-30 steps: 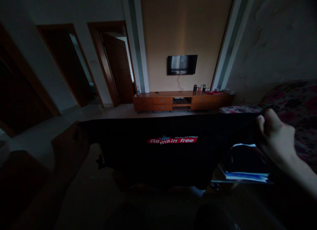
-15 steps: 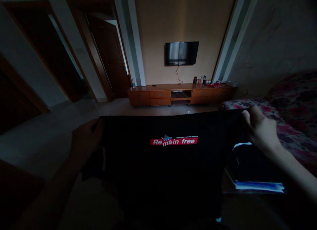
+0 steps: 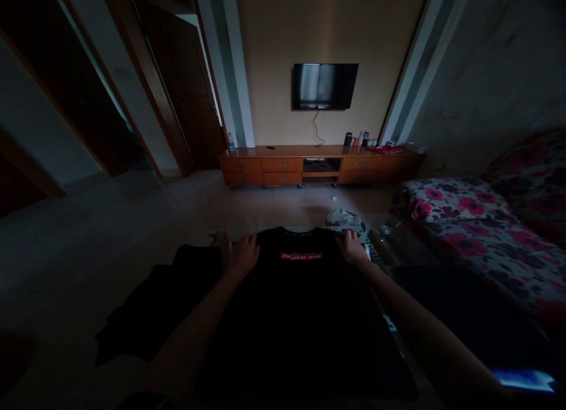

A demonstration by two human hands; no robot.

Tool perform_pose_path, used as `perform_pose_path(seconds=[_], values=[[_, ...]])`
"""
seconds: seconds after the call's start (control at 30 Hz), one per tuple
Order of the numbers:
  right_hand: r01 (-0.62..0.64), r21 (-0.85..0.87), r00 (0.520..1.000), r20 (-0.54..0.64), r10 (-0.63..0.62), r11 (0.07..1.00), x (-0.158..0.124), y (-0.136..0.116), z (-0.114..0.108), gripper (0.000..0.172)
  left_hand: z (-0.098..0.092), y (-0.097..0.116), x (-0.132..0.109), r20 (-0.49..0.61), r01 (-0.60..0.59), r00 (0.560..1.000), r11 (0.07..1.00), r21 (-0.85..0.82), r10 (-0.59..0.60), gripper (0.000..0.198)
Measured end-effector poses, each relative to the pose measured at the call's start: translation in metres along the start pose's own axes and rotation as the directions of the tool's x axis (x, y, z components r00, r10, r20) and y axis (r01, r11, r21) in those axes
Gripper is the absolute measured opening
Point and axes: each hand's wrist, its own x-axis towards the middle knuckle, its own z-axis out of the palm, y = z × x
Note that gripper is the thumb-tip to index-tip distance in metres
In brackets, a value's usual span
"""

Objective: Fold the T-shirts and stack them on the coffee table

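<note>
A black T-shirt point(image 3: 305, 310) is spread out in front of me, its neckline at the far end and a red "Remain free" print across the chest. My left hand point(image 3: 244, 254) grips the left shoulder with curled fingers. At the right shoulder, my right hand point(image 3: 352, 247) pinches the cloth the same way. The lower part of the shirt fades into the dark near me. Left of it lies another dark cloth point(image 3: 163, 298), its kind hard to make out. A dark flat item point(image 3: 469, 310) lies to the right.
A flowered sofa point(image 3: 481, 233) stands at the right. Beyond the shirt, a crumpled bag point(image 3: 342, 217) sits by a patterned table edge. Along the far wall runs a wooden TV cabinet point(image 3: 287, 162) with bottles on it, below a television point(image 3: 326, 86). A wooden door point(image 3: 190, 92) is at the left.
The T-shirt has gone from being held up, stretched wide between my hands, to lying lower and farther out. My hands have come closer together, still on its shoulders.
</note>
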Motion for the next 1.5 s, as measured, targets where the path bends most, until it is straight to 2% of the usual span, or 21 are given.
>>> perform_pose_path(seconds=[0.1, 0.2, 0.27, 0.33, 0.43, 0.63, 0.77, 0.93, 1.07, 1.27, 1.37, 1.43, 1.5], values=[[-0.013, -0.053, 0.999, 0.043, 0.016, 0.999, -0.034, -0.002, 0.055, 0.055, 0.042, 0.007, -0.041, 0.08, -0.169, 0.982, 0.984, -0.05, 0.172, 0.052], [-0.003, -0.129, 0.996, 0.089, 0.015, 0.992, -0.06, 0.004, 0.093, 0.061, 0.066, 0.005, -0.071, 0.142, -0.193, 0.969, 0.98, -0.056, 0.2, 0.061], [-0.002, -0.15, 0.99, 0.141, 0.024, 0.989, -0.071, 0.009, 0.109, 0.063, 0.074, 0.002, -0.086, 0.161, -0.184, 0.969, 0.982, -0.044, 0.189, 0.064], [0.002, -0.15, 0.984, 0.177, 0.025, 0.989, -0.078, 0.014, 0.116, 0.065, 0.076, 0.0, -0.098, 0.157, -0.178, 0.971, 0.984, -0.024, 0.18, 0.065], [0.011, -0.141, 0.981, 0.191, 0.016, 0.99, -0.088, 0.016, 0.115, 0.065, 0.072, 0.001, -0.115, 0.147, -0.158, 0.977, 0.987, 0.005, 0.156, 0.065], [0.027, -0.141, 0.982, 0.188, 0.0, 0.99, -0.119, 0.024, 0.107, 0.066, 0.053, 0.011, -0.148, 0.157, -0.113, 0.981, 0.994, 0.007, 0.111, 0.064], [-0.011, -0.149, 0.991, 0.129, 0.03, 0.989, -0.136, 0.034, 0.104, 0.069, 0.04, 0.017, -0.164, 0.143, -0.017, 0.99, 1.0, 0.021, 0.014, 0.065], [-0.091, -0.129, 0.989, 0.1, 0.104, 0.987, -0.139, 0.044, 0.097, 0.087, 0.032, 0.016, -0.161, 0.142, 0.107, 0.984, 0.994, 0.037, -0.111, 0.068], [-0.141, -0.124, 0.986, 0.074, 0.151, 0.982, -0.134, 0.047, 0.095, 0.101, 0.03, 0.015, -0.15, 0.139, 0.238, 0.958, 0.967, 0.092, -0.249, 0.072], [-0.224, -0.144, 0.961, 0.131, 0.243, 0.964, -0.121, 0.035, 0.094, 0.103, 0.026, 0.017, -0.124, 0.156, 0.292, 0.933, 0.937, 0.193, -0.323, 0.074], [-0.239, -0.157, 0.964, 0.079, 0.254, 0.958, -0.105, 0.025, 0.09, 0.092, 0.025, 0.017, -0.102, 0.104, 0.224, 0.963, 0.955, 0.194, -0.247, 0.059], [-0.164, -0.16, 0.982, 0.063, 0.176, 0.974, -0.092, 0.02, 0.09, 0.081, 0.028, 0.015, -0.088, 0.072, 0.081, 0.993, 0.985, 0.152, -0.092, 0.051], [-0.065, -0.148, 0.988, 0.128, 0.085, 0.987, -0.08, 0.021, 0.094, 0.076, 0.034, 0.013, -0.076, 0.064, -0.074, 0.996, 0.992, 0.103, 0.068, 0.053]])
